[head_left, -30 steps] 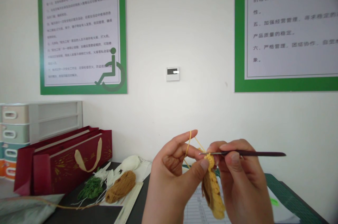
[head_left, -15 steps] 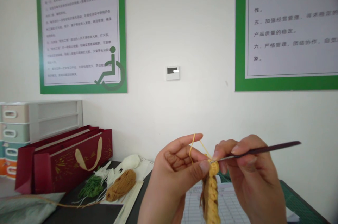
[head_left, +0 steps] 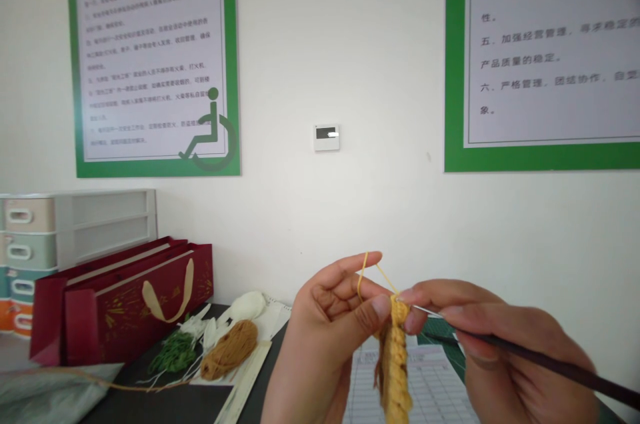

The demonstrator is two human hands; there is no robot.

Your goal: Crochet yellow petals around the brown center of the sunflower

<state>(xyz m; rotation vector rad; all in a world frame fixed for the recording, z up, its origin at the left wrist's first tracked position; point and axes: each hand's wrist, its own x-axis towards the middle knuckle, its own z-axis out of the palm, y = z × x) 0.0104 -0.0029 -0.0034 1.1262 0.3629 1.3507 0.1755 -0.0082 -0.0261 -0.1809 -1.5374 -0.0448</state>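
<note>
Dark tabletop (head_left: 150, 407): red gift bag (head_left: 120, 304), tan yarn ball (head_left: 229, 351) on white card (head_left: 241, 394), ruled sheet (head_left: 415, 391).

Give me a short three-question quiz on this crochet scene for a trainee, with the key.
1. Which hand holds the crochet hook?
2. True or false: the ball of brown yarn sits in the person's lap.
3. The strand looped over a raised finger of the left hand is: A) green wire, B) yellow yarn, C) red ribbon.

Key: 1. The right hand. 2. False; it lies on the table. 3. B.
</note>
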